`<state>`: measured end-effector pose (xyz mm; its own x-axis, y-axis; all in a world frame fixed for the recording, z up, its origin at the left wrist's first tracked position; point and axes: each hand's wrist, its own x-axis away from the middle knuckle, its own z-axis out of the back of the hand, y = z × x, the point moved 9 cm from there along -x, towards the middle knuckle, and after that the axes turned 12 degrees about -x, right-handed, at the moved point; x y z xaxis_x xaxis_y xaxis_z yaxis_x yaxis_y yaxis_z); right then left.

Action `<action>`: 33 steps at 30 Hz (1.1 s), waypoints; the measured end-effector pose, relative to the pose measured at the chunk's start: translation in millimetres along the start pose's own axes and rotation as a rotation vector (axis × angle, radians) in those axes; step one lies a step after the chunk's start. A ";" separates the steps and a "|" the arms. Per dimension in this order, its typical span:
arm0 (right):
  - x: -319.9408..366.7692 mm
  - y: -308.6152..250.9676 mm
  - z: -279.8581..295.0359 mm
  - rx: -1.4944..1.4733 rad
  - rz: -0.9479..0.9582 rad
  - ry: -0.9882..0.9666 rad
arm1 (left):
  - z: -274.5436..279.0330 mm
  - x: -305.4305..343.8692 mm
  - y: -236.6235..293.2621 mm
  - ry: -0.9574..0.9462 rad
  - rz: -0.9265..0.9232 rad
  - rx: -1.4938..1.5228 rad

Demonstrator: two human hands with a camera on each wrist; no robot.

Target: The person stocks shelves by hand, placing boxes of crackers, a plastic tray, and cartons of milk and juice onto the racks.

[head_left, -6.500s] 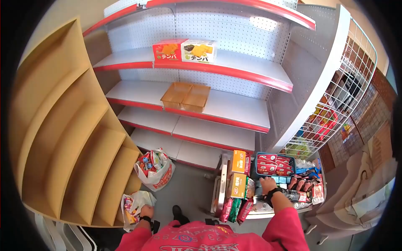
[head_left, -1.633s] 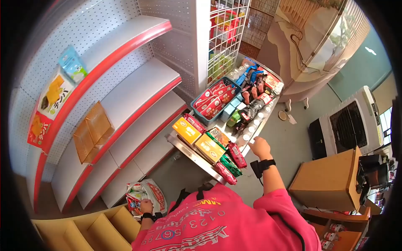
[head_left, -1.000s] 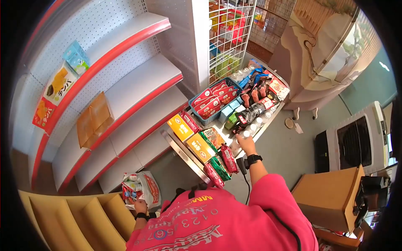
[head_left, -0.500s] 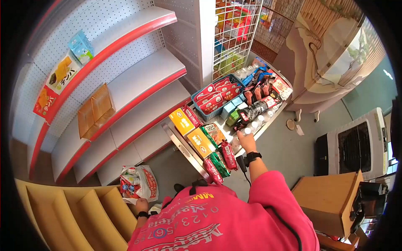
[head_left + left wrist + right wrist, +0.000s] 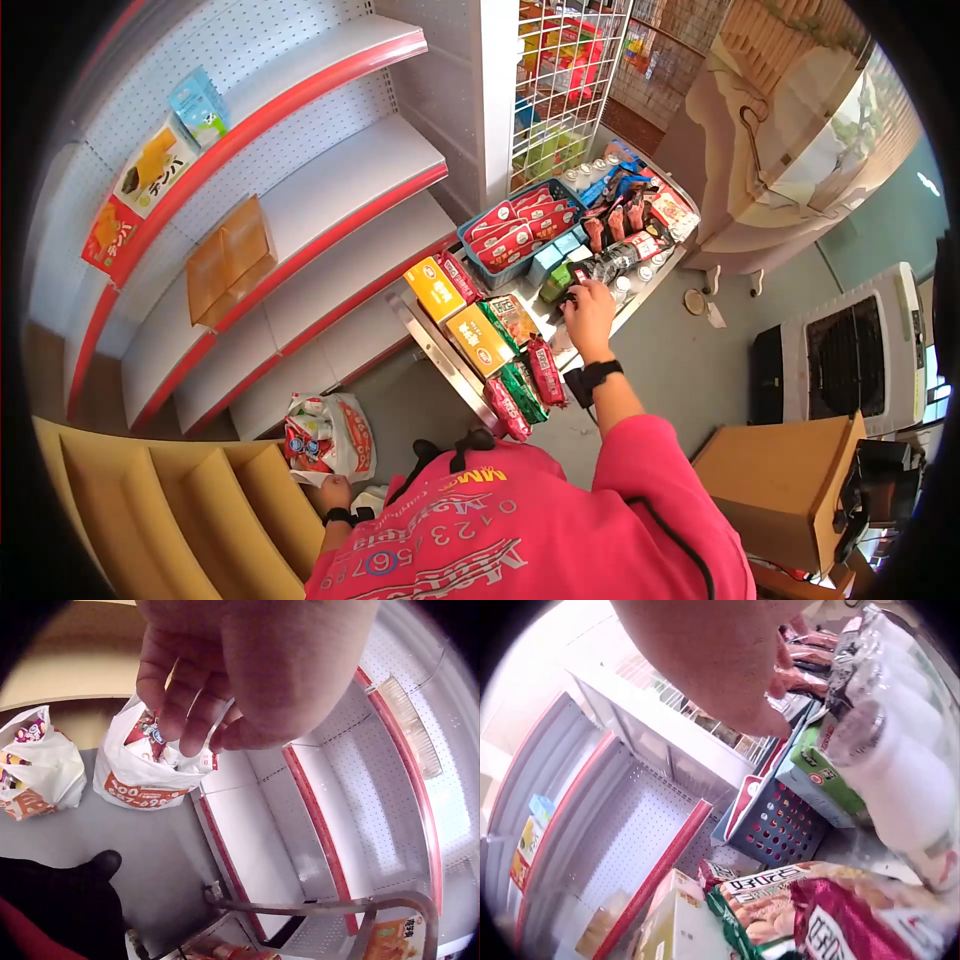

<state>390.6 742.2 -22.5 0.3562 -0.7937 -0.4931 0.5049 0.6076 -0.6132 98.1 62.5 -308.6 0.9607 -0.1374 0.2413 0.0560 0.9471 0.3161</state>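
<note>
In the head view the right hand [image 5: 592, 314] is over the cart, beside white-capped bottles [image 5: 622, 286], a green box [image 5: 555, 284] and dark packets [image 5: 612, 262]. The right wrist view shows that hand [image 5: 712, 660] with bent fingers above the blue basket [image 5: 776, 825] and green box [image 5: 817, 769]; no item shows in its grasp. Low at the left, the left hand [image 5: 336, 492] is beside a white plastic bag [image 5: 352, 440] of snacks. Seen from its wrist, this hand [image 5: 255, 675] has loosely curled, spread fingers and nothing in them, with the bag [image 5: 142, 780] beyond.
Red-edged shelves [image 5: 330, 190] carry snack boxes [image 5: 155, 170], a light-blue pack [image 5: 198, 108] and an amber tray [image 5: 230, 262]. Wooden shelving [image 5: 170, 510] stands lower left. A second bag [image 5: 45, 772] is on the floor. An air cooler [image 5: 850, 345] and wooden cabinet [image 5: 775, 485] are at the right.
Since half a second ago, the right hand has moved from the near bottles slightly up toward the dark packets. Compared with the oldest frame, the view has turned right and a light-blue pack is on the shelf.
</note>
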 end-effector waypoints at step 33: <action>-91.8 -257.6 -53.5 -1.039 -0.020 -0.932 | 178.7 16.9 349.4 -0.368 -0.312 0.682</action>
<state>185.7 660.2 147.8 0.9490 -0.2805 -0.1437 -0.1455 0.0146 -0.9892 85.4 339.2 -30.1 0.7711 -0.5628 0.2977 0.0144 0.4828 0.8756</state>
